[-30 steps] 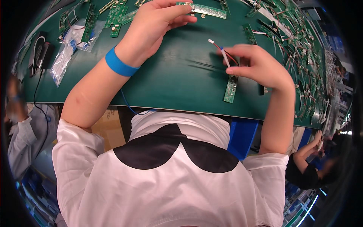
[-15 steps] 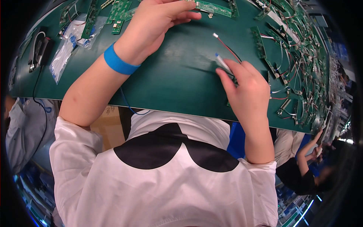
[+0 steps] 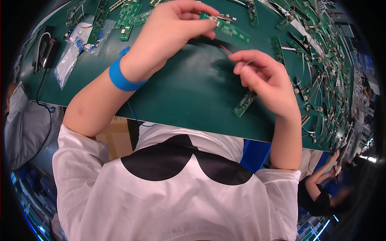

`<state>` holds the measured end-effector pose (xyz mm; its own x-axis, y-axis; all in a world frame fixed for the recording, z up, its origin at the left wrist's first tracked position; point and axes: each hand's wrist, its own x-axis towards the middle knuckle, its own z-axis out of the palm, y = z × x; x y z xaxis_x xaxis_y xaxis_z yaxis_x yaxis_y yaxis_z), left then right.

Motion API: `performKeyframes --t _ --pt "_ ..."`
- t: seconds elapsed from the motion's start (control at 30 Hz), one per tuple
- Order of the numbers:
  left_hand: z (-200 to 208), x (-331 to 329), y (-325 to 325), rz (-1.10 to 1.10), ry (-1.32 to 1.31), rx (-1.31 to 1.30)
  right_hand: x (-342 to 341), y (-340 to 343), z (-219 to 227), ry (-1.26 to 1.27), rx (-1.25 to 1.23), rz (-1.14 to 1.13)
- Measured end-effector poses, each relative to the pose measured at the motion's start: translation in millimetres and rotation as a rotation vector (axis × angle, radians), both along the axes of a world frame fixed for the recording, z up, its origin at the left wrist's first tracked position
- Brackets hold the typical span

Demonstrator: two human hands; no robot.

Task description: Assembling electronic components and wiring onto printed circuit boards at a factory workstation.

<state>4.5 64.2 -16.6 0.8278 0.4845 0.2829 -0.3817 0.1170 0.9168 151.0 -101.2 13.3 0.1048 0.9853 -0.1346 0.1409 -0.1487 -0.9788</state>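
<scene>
Nearest, a narrow circuit board (image 3: 244,105) showed below the right hand (image 3: 257,74); whether it hung or lay flat, I could not tell. That hand's thumb and fingers pinched thin wiring (image 3: 226,49), probably limp and easily strained at its joints. Beyond, the left hand (image 3: 181,26) gripped one end of a green strip board (image 3: 233,32) above the table (image 3: 177,96); it looked light and stiff, its components fragile, best held by its long edges.

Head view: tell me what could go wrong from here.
The left hand grips the green board near one end, so it could tip or slip. The red wire jutting from the right hand might snag. The heap of wired boards nearby could tangle with it.
</scene>
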Motion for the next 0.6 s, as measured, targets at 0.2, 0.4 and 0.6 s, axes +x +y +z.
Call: performKeyframes --t 0.2,0.4,0.6 --pt "32.6 -15.4 -18.8 0.199 0.381 -0.242 5.7 -3.8 0.9 -0.051 -0.015 -0.046" --pt "20.1 -12.1 -31.3 0.017 0.401 -0.235 16.7 -11.9 -5.6 0.248 0.154 -0.011" --pt "13.7 -7.6 -26.6 0.094 0.446 -0.222 11.8 -12.7 -5.2 0.270 0.088 -0.088"
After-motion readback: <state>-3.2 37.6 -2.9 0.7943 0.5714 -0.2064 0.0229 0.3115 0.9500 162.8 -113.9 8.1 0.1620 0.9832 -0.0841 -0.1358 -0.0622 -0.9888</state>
